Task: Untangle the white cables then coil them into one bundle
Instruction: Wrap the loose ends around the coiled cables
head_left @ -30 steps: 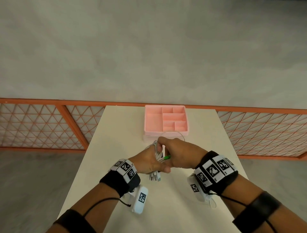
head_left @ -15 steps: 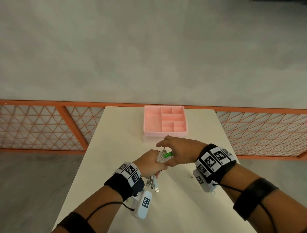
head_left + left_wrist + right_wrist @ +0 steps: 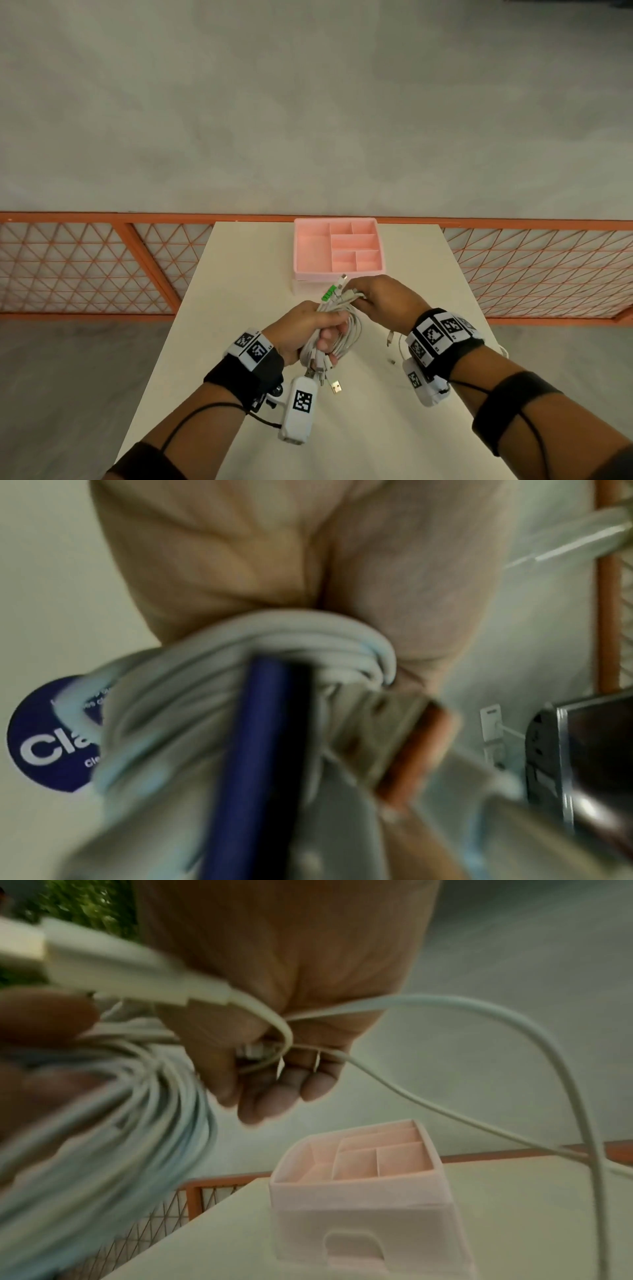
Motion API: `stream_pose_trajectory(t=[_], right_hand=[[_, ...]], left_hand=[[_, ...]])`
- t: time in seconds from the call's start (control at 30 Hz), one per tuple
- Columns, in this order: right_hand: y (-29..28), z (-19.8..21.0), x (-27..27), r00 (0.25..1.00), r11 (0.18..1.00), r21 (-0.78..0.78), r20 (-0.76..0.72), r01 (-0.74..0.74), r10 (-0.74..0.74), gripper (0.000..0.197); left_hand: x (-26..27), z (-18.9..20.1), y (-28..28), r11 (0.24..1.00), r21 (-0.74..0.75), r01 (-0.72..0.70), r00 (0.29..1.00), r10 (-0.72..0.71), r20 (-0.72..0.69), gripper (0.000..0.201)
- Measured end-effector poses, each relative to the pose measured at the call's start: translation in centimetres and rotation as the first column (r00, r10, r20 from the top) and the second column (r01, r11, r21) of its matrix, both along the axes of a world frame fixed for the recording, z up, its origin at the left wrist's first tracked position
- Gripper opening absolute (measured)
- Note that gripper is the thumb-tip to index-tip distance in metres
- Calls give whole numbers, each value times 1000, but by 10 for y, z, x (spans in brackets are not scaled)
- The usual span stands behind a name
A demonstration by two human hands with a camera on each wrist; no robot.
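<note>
A coil of white cables [image 3: 346, 334] hangs above the cream table [image 3: 239, 281], with several plugs dangling below it. My left hand [image 3: 308, 330] grips the coil round its middle; in the left wrist view the strands [image 3: 308, 642] wrap under the palm. My right hand [image 3: 383, 299] pinches the coil's upper end, beside a green connector [image 3: 328, 294]. The right wrist view shows its fingers [image 3: 270, 1093] curled round thin cable strands [image 3: 445, 1007], which trail off to the right. A loose white cable end [image 3: 390, 339] lies on the table under the right wrist.
A pink divided tray [image 3: 337, 248] stands at the table's far end, just beyond my hands, seen also in the right wrist view as the tray [image 3: 359, 1199]. An orange mesh railing [image 3: 102, 267] runs behind the table. A round blue sticker [image 3: 44, 737] lies on the table.
Both hands have lifted the coil and drawn it nearer to me. The right hand has shifted from the coil's side to its upper end, and the plugs now dangle lower.
</note>
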State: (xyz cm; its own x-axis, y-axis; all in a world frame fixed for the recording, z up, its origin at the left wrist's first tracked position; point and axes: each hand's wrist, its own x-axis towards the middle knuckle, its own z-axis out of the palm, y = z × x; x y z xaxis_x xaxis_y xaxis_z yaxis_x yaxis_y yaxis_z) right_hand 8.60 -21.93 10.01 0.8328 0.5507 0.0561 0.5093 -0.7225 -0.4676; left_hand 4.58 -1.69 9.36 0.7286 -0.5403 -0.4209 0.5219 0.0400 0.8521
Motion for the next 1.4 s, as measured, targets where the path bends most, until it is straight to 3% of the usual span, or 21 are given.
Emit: stream_pose_trajectory(t=[0.13, 0.27, 0.4, 0.5, 0.6, 0.73, 0.9, 1.03, 1.13, 1.33, 1.4], right_hand=[[1, -14, -4, 995, 985, 157, 60, 68, -79, 20], [1, -24, -13, 995, 971, 218, -22, 97, -94, 14], [4, -31, -20, 984, 948, 277, -133, 155, -122, 19], [11, -29, -22, 937, 833, 487, -333, 264, -102, 22], [13, -22, -22, 879, 626, 668, -473, 401, -57, 31], [11, -24, -18, 789, 428, 740, -607, 519, 93, 30], [6, -29, -19, 696, 181, 766, -638, 617, 329, 16], [9, -33, -21, 614, 112, 760, -593, 640, 521, 19], [15, -33, -22, 574, 44, 752, -538, 657, 617, 42], [15, -28, -28, 582, -22, 749, -497, 663, 644, 75], [15, -25, -27, 584, -12, 724, -546, 689, 601, 69]], left_hand=[[2, 4, 2, 991, -134, -12, 998, 3, -69, 28], [3, 5, 9, 952, -289, -104, 985, 58, -165, 27], [4, 8, 13, 932, -328, -156, 976, 94, -197, 29], [2, 14, 13, 917, -350, -193, 969, 122, -215, 30], [2, 21, 12, 898, -385, -214, 965, 134, -224, 31], [3, 24, 12, 858, -452, -244, 959, 144, -244, 33], [5, 27, 12, 778, -567, -272, 950, 122, -289, 33], [4, 30, 8, 758, -595, -266, 954, 118, -275, 33], [5, 30, 6, 742, -615, -267, 952, 102, -289, 29], [4, 31, 8, 742, -624, -247, 958, 90, -272, 28], [4, 31, 9, 745, -618, -250, 959, 104, -263, 30]])
